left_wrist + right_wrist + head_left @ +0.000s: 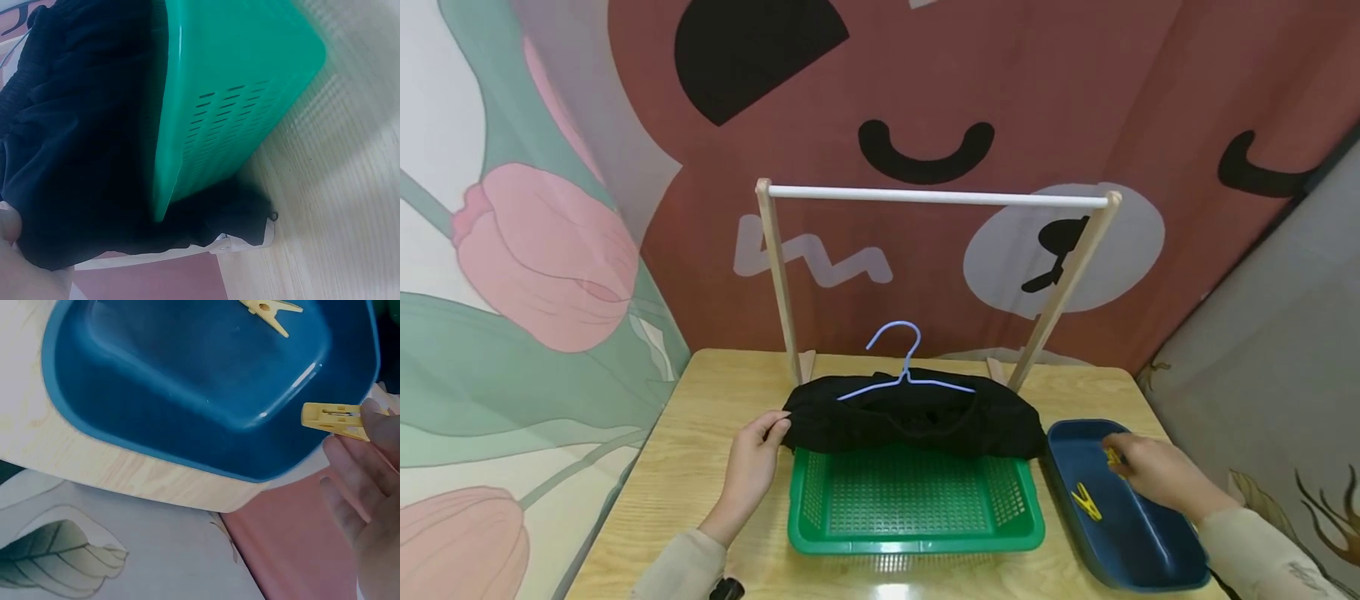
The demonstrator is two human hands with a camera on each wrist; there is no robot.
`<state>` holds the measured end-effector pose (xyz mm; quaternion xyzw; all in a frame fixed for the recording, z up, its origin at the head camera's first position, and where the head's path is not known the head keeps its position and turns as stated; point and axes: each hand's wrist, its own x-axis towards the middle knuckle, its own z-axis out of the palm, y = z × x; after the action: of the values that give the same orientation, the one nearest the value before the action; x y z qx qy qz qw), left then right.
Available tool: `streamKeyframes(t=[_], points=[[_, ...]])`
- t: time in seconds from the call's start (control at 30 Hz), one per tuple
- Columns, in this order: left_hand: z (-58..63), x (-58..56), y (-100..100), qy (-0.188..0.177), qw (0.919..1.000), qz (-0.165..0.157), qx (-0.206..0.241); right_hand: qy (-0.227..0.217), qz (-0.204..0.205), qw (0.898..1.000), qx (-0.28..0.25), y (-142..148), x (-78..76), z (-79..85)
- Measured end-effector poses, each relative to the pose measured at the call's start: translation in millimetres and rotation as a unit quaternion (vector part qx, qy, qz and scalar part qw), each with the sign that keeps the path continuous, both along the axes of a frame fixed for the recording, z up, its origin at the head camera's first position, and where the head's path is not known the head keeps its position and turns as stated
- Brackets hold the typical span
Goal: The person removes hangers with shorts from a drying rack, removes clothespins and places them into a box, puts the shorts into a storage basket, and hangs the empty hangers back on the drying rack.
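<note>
A black garment with a gathered band lies across the back of a green basket, and a light-blue hanger lies against it, hook upward. My left hand pinches the garment's left edge between thumb and fingers. Over the dark blue tray, my right hand pinches a yellow clothespin between thumb and fingers. Another yellow clothespin lies in the tray. In the left wrist view, only part of the left hand shows at the lower left edge.
Behind the garment stands a rack with wooden posts and a white crossbar. The wooden table ends at the printed curtains on the left, back and right. The tray stands just right of the basket.
</note>
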<state>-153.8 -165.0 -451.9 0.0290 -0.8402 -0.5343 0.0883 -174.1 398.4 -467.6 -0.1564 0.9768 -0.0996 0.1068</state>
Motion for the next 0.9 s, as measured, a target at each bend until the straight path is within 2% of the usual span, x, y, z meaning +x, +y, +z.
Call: streamKeyframes(t=[0.13, 0.2, 0.43, 0.9], points=[[-2.4, 0.2, -0.2, 0.001, 1.0, 0.003, -0.002, -0.032, -0.007, 0.999, 0.002, -0.8, -3.7, -14.2], [-3.8, 1.0, -0.4, 0.003, 1.0, 0.003, -0.001, -0.041, 0.002, 0.999, 0.007, -1.1, -2.8, -21.7], [-5.6, -0.8, -0.2, 0.004, 1.0, 0.003, 0.003, -0.038, 0.013, 0.999, 0.016, -0.3, 1.8, -44.4], [-3.9, -2.7, -0.8, 0.005, 1.0, -0.002, 0.005, -0.069, 0.006, 0.998, 0.002, -0.6, 3.1, -60.7]])
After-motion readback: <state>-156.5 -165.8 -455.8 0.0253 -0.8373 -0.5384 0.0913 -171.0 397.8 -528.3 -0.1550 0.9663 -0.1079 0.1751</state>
